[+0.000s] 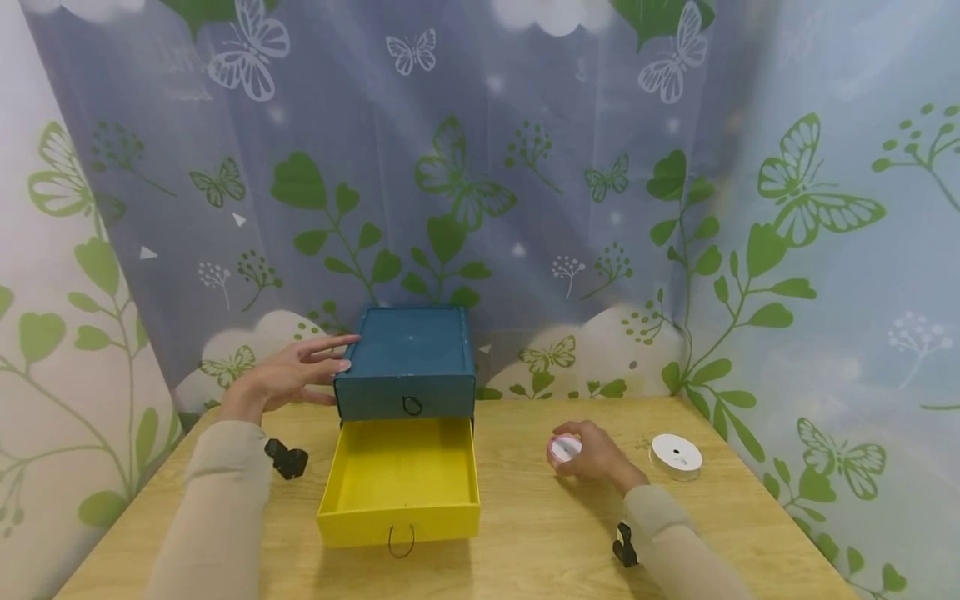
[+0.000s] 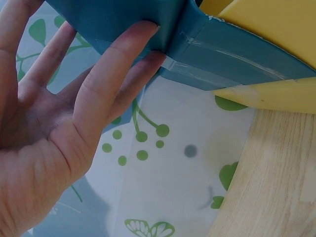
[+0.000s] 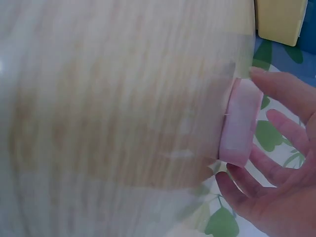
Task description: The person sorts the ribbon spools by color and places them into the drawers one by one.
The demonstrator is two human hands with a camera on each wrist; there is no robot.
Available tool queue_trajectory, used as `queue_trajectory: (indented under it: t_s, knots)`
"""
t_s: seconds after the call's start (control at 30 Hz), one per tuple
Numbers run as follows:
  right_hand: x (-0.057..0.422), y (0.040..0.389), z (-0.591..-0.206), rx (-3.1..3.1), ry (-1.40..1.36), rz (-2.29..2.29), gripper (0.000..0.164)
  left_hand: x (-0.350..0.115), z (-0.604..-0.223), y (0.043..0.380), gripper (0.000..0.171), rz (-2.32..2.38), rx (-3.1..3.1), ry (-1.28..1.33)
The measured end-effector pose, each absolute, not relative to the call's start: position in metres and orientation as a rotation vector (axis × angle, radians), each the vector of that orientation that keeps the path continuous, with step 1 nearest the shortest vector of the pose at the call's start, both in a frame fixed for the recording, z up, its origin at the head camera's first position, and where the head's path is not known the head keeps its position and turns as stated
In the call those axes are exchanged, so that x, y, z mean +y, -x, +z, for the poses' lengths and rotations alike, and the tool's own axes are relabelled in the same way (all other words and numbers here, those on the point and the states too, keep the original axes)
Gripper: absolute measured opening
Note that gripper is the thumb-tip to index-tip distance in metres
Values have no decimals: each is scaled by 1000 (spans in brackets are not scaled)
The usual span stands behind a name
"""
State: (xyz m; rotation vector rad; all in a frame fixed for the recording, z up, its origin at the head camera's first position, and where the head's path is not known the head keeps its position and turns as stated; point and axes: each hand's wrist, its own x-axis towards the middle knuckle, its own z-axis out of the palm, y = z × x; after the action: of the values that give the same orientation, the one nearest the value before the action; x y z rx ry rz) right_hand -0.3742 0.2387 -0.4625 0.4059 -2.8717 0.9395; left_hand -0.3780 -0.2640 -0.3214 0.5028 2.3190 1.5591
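Note:
A blue drawer box (image 1: 408, 342) stands toward the back of the table, its lower yellow drawer (image 1: 400, 525) pulled far out with nothing inside. My left hand (image 1: 288, 375) rests its spread, straight fingers against the box's left side; the left wrist view shows the fingertips on the blue wall (image 2: 173, 29). To the right of the drawer, my right hand (image 1: 596, 457) grips a small round pink-and-white roll (image 1: 564, 448) between thumb and fingers. From the right wrist, the roll (image 3: 240, 121) shows its pale side edge-on, close over the table.
A white spool (image 1: 677, 452) lies flat right of my right hand. Small black devices sit by both forearms, one near the left sleeve (image 1: 287, 458) and one near the right sleeve (image 1: 675, 537). A patterned curtain (image 1: 525, 208) closes off the back and sides.

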Motion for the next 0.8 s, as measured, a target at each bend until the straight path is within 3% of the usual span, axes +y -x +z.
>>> queue_trajectory:
  t_s: [0.47,0.8]
  knots:
    - [238,372,-464,-2896,-445,920,65,-262,-321,376,75,1552,2321,-507]
    - [235,366,-436,-2915,-626,992,58,-263,-322,377,75,1550,2334,-507]
